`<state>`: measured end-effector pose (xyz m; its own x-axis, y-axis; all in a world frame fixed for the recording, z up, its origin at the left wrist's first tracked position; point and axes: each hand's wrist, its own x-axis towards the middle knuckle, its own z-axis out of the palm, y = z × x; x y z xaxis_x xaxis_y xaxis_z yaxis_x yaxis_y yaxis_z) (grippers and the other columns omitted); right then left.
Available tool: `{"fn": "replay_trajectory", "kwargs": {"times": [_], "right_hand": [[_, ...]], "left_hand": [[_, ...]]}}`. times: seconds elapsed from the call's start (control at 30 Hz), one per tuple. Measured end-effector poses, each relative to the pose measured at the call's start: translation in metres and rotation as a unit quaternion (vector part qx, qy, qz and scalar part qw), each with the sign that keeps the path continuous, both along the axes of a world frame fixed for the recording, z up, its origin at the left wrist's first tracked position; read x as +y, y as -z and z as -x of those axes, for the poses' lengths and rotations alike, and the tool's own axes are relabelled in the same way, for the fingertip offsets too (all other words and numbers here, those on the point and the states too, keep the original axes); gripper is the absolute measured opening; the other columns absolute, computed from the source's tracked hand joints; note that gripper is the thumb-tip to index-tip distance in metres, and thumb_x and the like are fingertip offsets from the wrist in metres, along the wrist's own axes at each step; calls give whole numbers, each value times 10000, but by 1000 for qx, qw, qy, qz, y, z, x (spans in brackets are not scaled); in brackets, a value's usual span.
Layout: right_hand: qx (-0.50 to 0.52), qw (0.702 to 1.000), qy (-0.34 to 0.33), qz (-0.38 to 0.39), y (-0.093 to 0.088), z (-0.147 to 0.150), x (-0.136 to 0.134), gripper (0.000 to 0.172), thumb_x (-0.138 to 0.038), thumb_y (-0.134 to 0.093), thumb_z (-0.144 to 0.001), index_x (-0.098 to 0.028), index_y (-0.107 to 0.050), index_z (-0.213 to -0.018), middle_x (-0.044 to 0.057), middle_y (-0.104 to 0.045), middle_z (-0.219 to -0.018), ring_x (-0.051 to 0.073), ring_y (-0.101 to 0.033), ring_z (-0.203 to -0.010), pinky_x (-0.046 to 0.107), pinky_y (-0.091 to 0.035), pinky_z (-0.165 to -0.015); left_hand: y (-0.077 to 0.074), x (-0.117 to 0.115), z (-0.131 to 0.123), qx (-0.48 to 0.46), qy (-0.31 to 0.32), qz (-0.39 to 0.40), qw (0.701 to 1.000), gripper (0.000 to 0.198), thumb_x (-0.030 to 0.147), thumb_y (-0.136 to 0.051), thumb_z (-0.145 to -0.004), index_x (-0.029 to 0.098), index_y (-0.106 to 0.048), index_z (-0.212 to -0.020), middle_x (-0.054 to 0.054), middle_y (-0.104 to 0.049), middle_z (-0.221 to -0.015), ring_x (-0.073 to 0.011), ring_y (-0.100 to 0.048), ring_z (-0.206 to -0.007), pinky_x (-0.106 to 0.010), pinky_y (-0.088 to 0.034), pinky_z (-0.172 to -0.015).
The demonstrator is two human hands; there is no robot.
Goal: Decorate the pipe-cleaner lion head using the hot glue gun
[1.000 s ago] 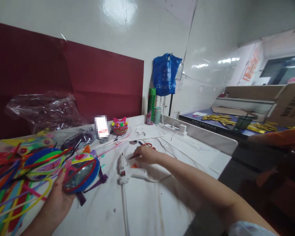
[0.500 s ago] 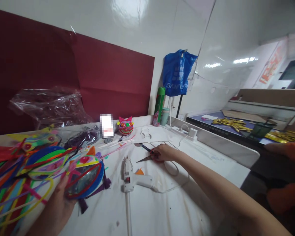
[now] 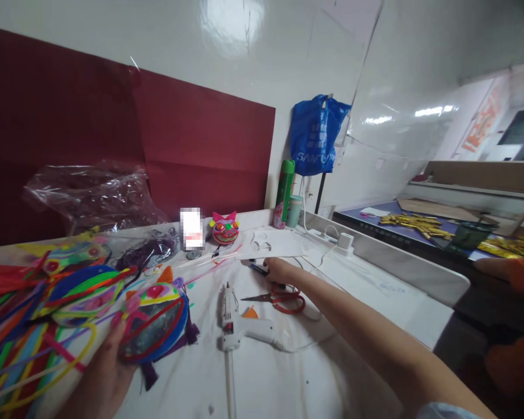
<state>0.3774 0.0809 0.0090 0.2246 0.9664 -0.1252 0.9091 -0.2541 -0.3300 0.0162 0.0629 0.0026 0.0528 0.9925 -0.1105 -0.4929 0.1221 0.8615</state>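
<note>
Over in the left hand (image 3: 109,358), pinched by its near edge, is a blue-rimmed craft piece (image 3: 156,327). Right hand (image 3: 280,271) has fingers curled at a dark-blue tool (image 3: 257,268), can't tell if it's gripped. Red-handled scissors (image 3: 274,297) sit just below that wrist, glue gun (image 3: 255,330) between both hands.

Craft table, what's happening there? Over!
Left hand: holding colorful craft. Right hand: at dark tool, grip unclear. Red-handled scissors close by; glue gun between craft and scissors.

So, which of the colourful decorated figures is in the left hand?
The figure with the grey, red-edged panel; the left hand grips its edge. The pink-eared figure sits at the back; the green-and-yellow figure lies farther left.
</note>
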Motion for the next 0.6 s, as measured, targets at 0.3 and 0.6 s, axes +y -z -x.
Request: {"fn": "replay_trajectory", "kwargs": {"times": [0.3,0.6], "right_hand": [[300,930,-53,-208,-7,42,-17,359,-413,-411,-971,-163,-547,-754,-21,-559,-589,108,-556,-533,227,-467,-532],[445,853,-222,-160,-7,111,-59,520,-679,-481,-849,-176,-579,-937,-95,-390,-516,73,-309,-415,199,-262,-406]], "left_hand": [[24,18,10,-47,-11,8,999,598,401,-832,-598,290,-679,-1165,6,-770,-1065,-295,-697,-1039,-321,-633,-698],[17,3,6,-63,33,-7,997,396,340,-624,-857,215,-635,-1232,-53,-769,-1052,-241,-713,-1004,-327,-592,-832]]}}
